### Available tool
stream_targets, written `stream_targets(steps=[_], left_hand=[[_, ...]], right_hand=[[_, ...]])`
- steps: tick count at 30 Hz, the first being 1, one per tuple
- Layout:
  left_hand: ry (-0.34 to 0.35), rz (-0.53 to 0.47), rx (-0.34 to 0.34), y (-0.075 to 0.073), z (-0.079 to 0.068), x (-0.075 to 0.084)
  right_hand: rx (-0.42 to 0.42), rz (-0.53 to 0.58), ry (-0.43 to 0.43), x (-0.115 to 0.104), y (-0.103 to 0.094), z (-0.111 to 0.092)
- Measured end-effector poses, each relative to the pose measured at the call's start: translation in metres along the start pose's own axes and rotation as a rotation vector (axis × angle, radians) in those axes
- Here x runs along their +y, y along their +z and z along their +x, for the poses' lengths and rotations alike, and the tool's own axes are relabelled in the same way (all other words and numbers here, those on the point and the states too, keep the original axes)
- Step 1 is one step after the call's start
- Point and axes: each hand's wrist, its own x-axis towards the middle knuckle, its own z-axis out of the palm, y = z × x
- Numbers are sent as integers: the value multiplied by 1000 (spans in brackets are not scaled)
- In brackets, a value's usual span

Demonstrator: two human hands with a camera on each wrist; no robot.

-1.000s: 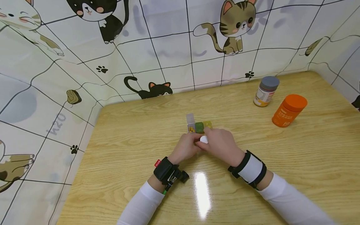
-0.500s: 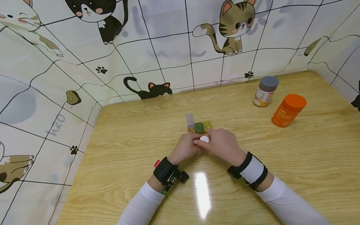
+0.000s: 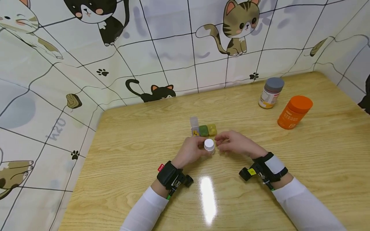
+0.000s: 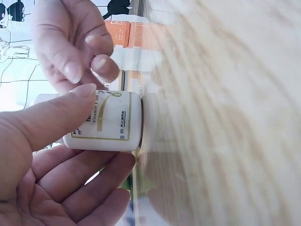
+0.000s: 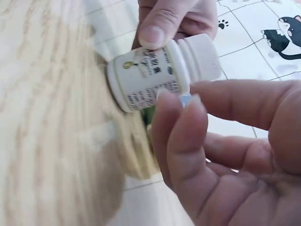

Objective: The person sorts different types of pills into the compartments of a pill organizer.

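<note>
A small white pill bottle (image 3: 209, 146) with a white cap and printed label stands on the table, gripped between the thumb and fingers of my left hand (image 3: 190, 151). In the left wrist view, the thumb presses the label of the bottle (image 4: 113, 117). Just right of it, my right hand (image 3: 238, 143) is apart from the cap, its fingers loosely bent around nothing. The right wrist view shows the cap (image 5: 201, 56) on the bottle. Behind the hands sits a pill organizer (image 3: 203, 130) with purple, green and yellow compartments. The purple lid (image 3: 194, 121) is raised, and yellow capsules lie inside.
An orange jar (image 3: 295, 112) with an orange lid and a bottle with a grey-blue lid (image 3: 271, 93) stand at the back right of the wooden table (image 3: 138, 134). A cat-patterned covering (image 3: 179, 48) rises behind the table.
My right hand has come off the white bottle's cap and moved a little to the right, its wrist turned. The left hand keeps its hold, and the bottle is now more visible.
</note>
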Motion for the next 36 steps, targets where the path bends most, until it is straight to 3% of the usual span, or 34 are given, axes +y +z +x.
stream_targets(steps=[5,9,18,24,36], left_hand=[[17,-12,1,-2,2,0],[21,-11,-1,-2,2,0],[29,-12,9,-2,2,0],[13,6,8,-2,3,0],[-27,23,-8,-2,1,1]], right_hand=[[-53,16,-63,6,3,6],[-49,11,-82,9,6,9],[26,-85,-170,8,17,12],[85,-206,-200,8,23,14],[108,-349,-282,4,29,12]])
